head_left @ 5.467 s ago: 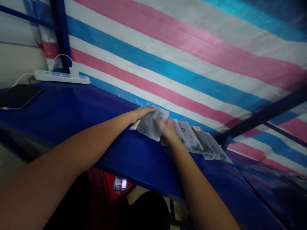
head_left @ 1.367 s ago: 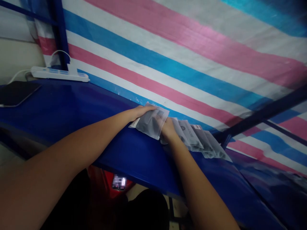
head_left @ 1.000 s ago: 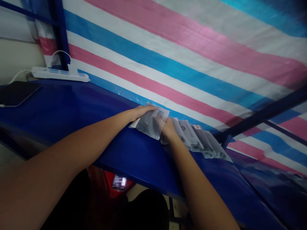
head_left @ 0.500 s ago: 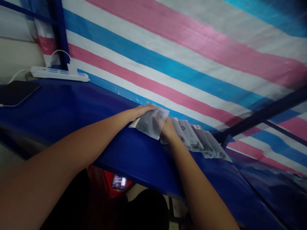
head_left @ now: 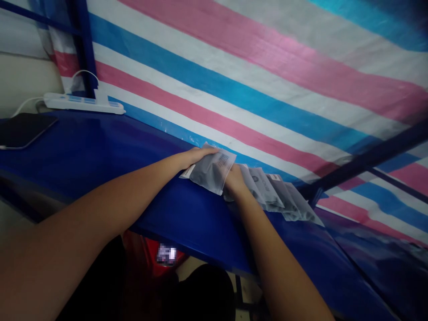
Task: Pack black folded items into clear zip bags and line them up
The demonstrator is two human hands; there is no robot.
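A frosted plastic zip bag (head_left: 209, 174) with dark contents and small print stands tilted over the blue table. My left hand (head_left: 199, 155) is closed on its upper left edge, thumb across the top. At the bag's right side is my right hand (head_left: 235, 178); its fingers show only faintly through the plastic, and I cannot tell whether they are inside the bag or behind it. A pale label shows at the bag's lower left. Just right of my right hand, several similar bags (head_left: 267, 189) overlap in a leaning row.
The blue table (head_left: 197, 223) runs along a striped plastic sheet (head_left: 200, 80). A white power strip (head_left: 85, 103) and a dark tablet-like device (head_left: 26, 129) lie at the left. Blue metal posts (head_left: 368, 156) frame the sheet. Below the table edge is a red stool (head_left: 152, 263).
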